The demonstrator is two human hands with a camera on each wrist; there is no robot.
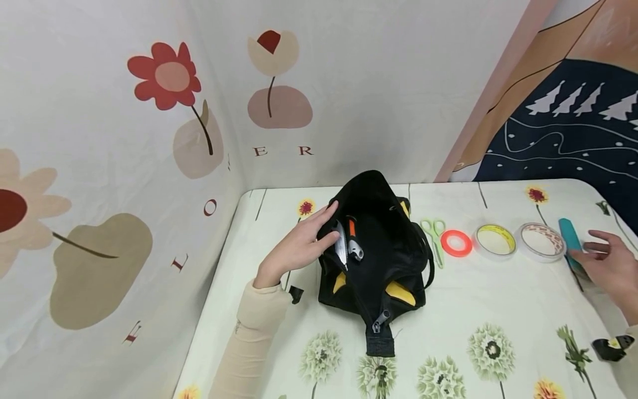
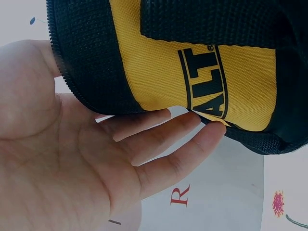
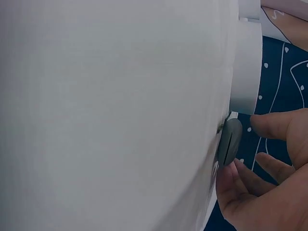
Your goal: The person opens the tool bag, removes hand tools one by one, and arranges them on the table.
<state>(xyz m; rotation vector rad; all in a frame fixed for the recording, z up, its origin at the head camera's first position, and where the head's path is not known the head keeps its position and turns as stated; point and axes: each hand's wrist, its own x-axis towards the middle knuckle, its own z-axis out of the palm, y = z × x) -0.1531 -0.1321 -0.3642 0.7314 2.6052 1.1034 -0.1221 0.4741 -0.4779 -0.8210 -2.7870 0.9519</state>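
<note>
At the centre of the frame stands a black-and-yellow bag, unzipped, an orange-and-grey tool inside; the left hand, its fingers extended, holds the left rim against its thumb. Rightward lie green scissors, an orange tape ring, two tape rolls, and a teal elongated object, touched by the loosely spread right hand at the right edge.

“ALT®” on the yellow-panelled bag, “O”, “E” and “R” on the wall cloth

Head view overlooks bag — left-wrist view closer.
</note>
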